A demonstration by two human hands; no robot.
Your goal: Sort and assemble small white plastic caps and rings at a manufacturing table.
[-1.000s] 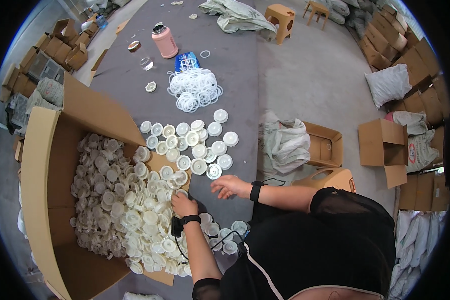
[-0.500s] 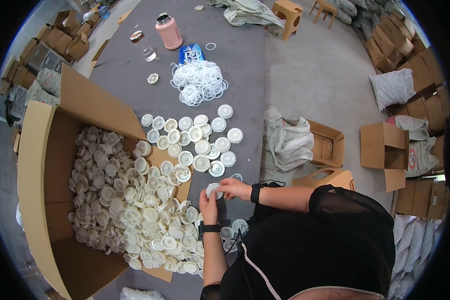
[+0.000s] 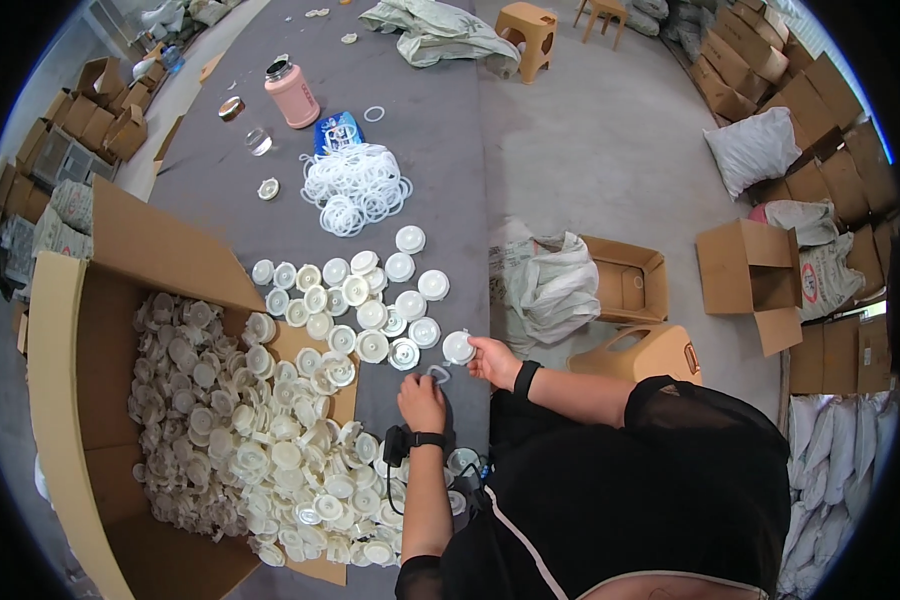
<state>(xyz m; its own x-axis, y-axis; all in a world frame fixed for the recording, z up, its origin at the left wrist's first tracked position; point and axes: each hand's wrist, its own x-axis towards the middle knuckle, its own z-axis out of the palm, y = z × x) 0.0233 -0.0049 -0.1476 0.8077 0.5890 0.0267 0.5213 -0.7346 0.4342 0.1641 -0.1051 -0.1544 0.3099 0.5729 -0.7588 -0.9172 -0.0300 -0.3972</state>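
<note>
White round cap sits pinched in the fingers of the right hand, at the near edge of the grey table. Just beside it, the left hand holds a thin white ring at its fingertips. Beyond both hands lie rows of white caps; farther off, a heap of white rings. Left of the grip, an open cardboard box holds loose caps.

A large open brown cardboard box of white caps lies at the grey mat's left edge; a small blue plastic packet sits near its far edge. Open brown cartons stand on the floor right of the mat; stacked ones line both far corners.
</note>
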